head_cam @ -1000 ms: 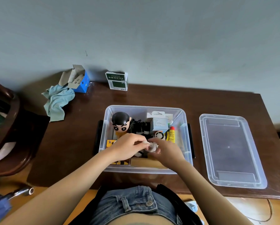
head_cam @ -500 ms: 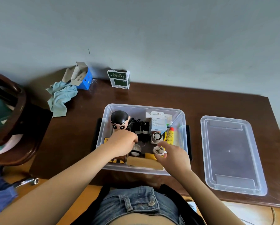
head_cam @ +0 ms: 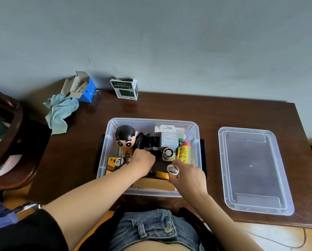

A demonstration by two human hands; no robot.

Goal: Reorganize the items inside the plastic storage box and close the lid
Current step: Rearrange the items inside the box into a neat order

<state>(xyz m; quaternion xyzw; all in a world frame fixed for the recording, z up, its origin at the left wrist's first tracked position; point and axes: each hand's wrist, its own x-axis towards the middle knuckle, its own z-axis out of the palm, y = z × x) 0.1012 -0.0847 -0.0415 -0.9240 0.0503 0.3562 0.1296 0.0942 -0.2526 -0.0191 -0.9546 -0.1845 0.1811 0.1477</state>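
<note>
A clear plastic storage box (head_cam: 195,142) sits open at the middle of a dark wooden table (head_cam: 215,113), its lid (head_cam: 251,169) lying flat on the tabletop just to the right, apart from the box. Inside, a big-headed cartoon figurine (head_cam: 125,137) stands at the far left, black cables (head_cam: 144,140) bunched beside it, a white carton (head_cam: 168,139) at the far right, a small round white fan (head_cam: 168,154) in front of that, and a yellow tube with a red cap (head_cam: 183,151) along the right wall. A panda-print box (head_cam: 116,163) lies at the near left and a tan cardboard box (head_cam: 154,183) along the near wall. The person's left hand (head_cam: 143,159) reaches into the middle of the box with fingers curled down among the dark items; what it grips cannot be told. The right hand (head_cam: 189,175) pinches a small coil of white cable (head_cam: 173,169) above the box's near right corner. Against the far wall stand an opened blue carton (head_cam: 86,89) beside a crumpled pale blue cloth (head_cam: 61,113), and a green-and-white packet (head_cam: 126,89).
</note>
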